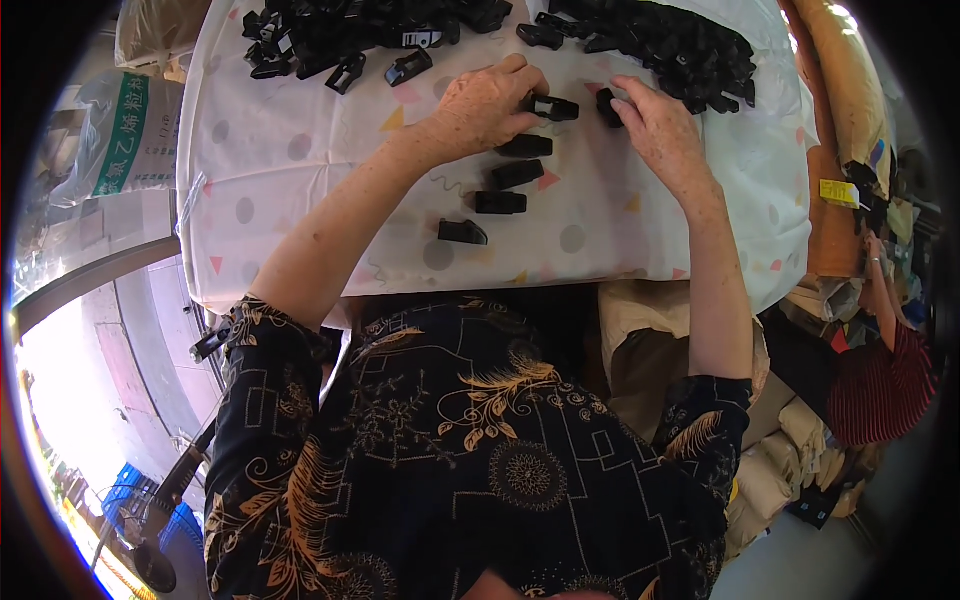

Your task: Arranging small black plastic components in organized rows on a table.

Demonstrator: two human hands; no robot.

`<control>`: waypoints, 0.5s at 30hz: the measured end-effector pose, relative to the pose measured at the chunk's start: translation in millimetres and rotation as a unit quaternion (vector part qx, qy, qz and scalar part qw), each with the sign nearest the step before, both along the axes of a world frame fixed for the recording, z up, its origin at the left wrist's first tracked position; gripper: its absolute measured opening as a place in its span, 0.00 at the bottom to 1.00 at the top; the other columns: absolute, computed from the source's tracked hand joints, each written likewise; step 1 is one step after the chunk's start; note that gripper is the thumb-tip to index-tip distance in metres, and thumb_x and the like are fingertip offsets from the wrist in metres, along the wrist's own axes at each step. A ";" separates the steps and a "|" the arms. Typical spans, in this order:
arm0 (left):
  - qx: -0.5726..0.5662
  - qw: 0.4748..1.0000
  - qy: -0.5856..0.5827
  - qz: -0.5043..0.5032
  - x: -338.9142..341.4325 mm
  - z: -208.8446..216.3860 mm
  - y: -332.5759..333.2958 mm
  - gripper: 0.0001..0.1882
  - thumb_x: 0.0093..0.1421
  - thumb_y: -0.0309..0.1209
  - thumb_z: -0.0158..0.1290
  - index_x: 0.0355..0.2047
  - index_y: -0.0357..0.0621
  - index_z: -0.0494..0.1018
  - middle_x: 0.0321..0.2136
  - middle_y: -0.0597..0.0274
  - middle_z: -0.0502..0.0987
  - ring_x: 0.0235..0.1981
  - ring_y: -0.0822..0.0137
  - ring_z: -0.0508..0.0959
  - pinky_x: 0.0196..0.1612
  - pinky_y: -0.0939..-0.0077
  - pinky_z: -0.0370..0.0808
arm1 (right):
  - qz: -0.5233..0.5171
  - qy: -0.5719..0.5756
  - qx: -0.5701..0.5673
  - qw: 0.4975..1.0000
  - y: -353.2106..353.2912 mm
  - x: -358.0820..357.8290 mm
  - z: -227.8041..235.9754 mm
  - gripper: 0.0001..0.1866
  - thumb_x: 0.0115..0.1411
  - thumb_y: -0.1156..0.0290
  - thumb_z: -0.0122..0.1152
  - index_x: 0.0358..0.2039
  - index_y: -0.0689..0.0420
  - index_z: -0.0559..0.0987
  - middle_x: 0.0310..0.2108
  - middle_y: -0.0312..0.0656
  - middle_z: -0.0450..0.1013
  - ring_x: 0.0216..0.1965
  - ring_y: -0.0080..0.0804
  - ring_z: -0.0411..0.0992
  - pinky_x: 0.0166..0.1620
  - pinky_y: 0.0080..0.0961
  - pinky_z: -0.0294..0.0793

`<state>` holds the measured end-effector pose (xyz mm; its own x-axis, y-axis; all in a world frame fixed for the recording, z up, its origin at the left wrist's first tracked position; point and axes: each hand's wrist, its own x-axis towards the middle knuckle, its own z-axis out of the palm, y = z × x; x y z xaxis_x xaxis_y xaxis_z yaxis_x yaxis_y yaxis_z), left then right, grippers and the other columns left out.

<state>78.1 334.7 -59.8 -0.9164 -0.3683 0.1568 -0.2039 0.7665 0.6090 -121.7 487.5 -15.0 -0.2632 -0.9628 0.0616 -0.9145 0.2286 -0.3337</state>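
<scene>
My left hand (490, 105) is closed over the table, its thumb and fingers gripping a black plastic part (556, 109) with a hollow in its side. Across a small gap, my right hand (660, 128) pinches a smaller black plastic piece (608, 108) between thumb and fingers; part of it is covered. Below the left hand runs a loose column of several similar black parts, among them a top one (527, 146), a middle one (501, 203) and the nearest one (463, 232).
A heap of black parts (350, 30) lies at the far left of the white patterned tablecloth (330, 220), another heap (690, 60) at the far right. Plastic sacks (135, 130) stand left of the table. A person in a striped red top (880, 385) is at the right.
</scene>
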 end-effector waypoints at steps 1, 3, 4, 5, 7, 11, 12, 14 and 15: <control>-0.010 1.000 0.018 0.002 0.6 -3.1 -1.2 0.16 0.54 0.33 0.58 0.44 0.49 0.73 0.40 0.60 0.73 0.40 0.57 0.78 0.44 0.60 0.75 | 0.001 0.001 0.001 1.000 -0.4 2.5 5.2 0.18 0.61 0.74 0.59 0.53 0.55 0.75 0.46 0.46 0.71 0.43 0.45 0.73 0.44 0.33 0.74; -0.019 0.999 0.035 0.006 1.4 -3.2 -1.8 0.16 0.54 0.33 0.59 0.44 0.50 0.74 0.38 0.61 0.73 0.37 0.61 0.78 0.42 0.62 0.75 | -0.039 -0.004 0.069 0.997 -1.0 6.8 12.3 0.17 0.62 0.77 0.57 0.52 0.55 0.76 0.49 0.43 0.72 0.47 0.43 0.73 0.45 0.32 0.74; 0.000 1.000 0.009 0.003 1.3 0.3 -1.7 0.16 0.54 0.33 0.58 0.44 0.49 0.73 0.40 0.60 0.73 0.40 0.57 0.78 0.44 0.61 0.76 | -0.037 -0.004 0.071 0.997 0.2 7.9 14.9 0.17 0.62 0.77 0.57 0.52 0.55 0.76 0.49 0.43 0.72 0.47 0.43 0.73 0.45 0.32 0.74; 0.018 1.000 -0.017 0.001 1.6 2.5 -1.6 0.16 0.55 0.32 0.57 0.45 0.48 0.73 0.42 0.60 0.73 0.42 0.54 0.78 0.46 0.60 0.76 | 0.011 0.005 0.040 0.999 1.9 8.3 17.1 0.17 0.61 0.79 0.56 0.52 0.55 0.76 0.49 0.41 0.72 0.47 0.43 0.73 0.46 0.33 0.74; 0.017 1.000 -0.015 -0.002 -1.1 2.6 -0.8 0.16 0.55 0.32 0.58 0.45 0.48 0.73 0.42 0.60 0.73 0.42 0.54 0.79 0.46 0.60 0.76 | 0.054 0.015 0.008 0.998 5.9 4.9 18.8 0.17 0.61 0.80 0.56 0.51 0.55 0.76 0.50 0.40 0.73 0.47 0.44 0.73 0.47 0.33 0.74; -0.004 0.998 0.068 0.016 -1.6 -13.0 -1.9 0.16 0.54 0.33 0.60 0.43 0.48 0.73 0.38 0.61 0.73 0.38 0.60 0.78 0.42 0.62 0.75 | 0.173 0.112 -0.018 0.978 0.3 -6.4 15.2 0.17 0.59 0.83 0.54 0.49 0.56 0.77 0.50 0.40 0.72 0.48 0.42 0.73 0.50 0.34 0.74; -0.004 0.998 0.068 0.017 -1.6 -12.7 -1.7 0.16 0.54 0.33 0.60 0.43 0.48 0.73 0.38 0.61 0.73 0.38 0.60 0.78 0.42 0.62 0.75 | 0.176 0.100 0.014 0.979 -0.7 -8.5 14.3 0.17 0.58 0.83 0.54 0.48 0.57 0.77 0.51 0.40 0.71 0.49 0.41 0.73 0.51 0.34 0.74; -0.006 0.999 0.050 0.014 -2.2 -11.7 -2.0 0.16 0.53 0.33 0.60 0.43 0.48 0.73 0.38 0.61 0.73 0.38 0.59 0.78 0.42 0.62 0.75 | 0.165 0.067 0.036 0.983 -1.2 -11.1 10.6 0.17 0.58 0.84 0.54 0.48 0.57 0.77 0.51 0.40 0.71 0.50 0.41 0.73 0.51 0.33 0.75; -0.006 0.999 0.051 0.014 -1.9 -7.8 -1.7 0.16 0.53 0.33 0.60 0.43 0.48 0.73 0.38 0.61 0.73 0.38 0.59 0.78 0.42 0.62 0.75 | 0.151 0.035 0.057 0.986 0.3 -12.0 8.5 0.17 0.58 0.84 0.54 0.48 0.57 0.77 0.51 0.40 0.71 0.50 0.42 0.72 0.52 0.33 0.75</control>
